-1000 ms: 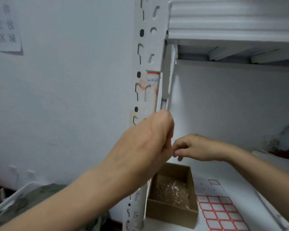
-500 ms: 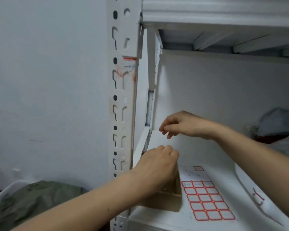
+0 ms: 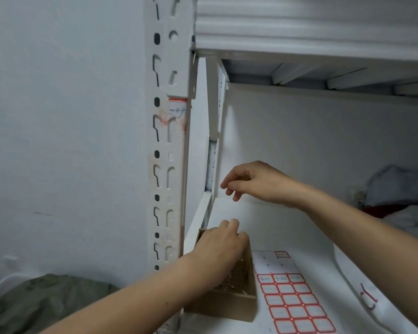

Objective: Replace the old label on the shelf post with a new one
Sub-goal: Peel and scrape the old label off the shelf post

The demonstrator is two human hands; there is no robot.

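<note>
High on the shelf post (image 3: 169, 141), just under the upper shelf (image 3: 299, 27), the old label (image 3: 177, 109) was seen still stuck. It was torn down to a small patch with a red top edge and faint writing. Red smears were left on the metal beneath it, around the slots.

Lower down, the left hand (image 3: 220, 247) was held over the open cardboard box (image 3: 229, 307), back upward. Its fingers were curled down towards the inside of the box. The fingertips were hidden by the hand itself, so whether anything was pinched between them could not be told. Pale scraps were seen lying in the bottom of the box.

The right hand (image 3: 253, 182) was held above the shelf board (image 3: 287, 227), apart from it and further back than the left. Its fingers hung loosely curled and relaxed, and nothing was made out between them.

The label sheet (image 3: 292, 302) was laid flat on the board just beside the right wall of the box. Most of its red-bordered labels were still in place in the lower rows, and its top rows were largely bare. A white paper with red marks (image 3: 367, 295) was laid further right. A green cloth (image 3: 41, 300) was bundled low down to the left of the post.
</note>
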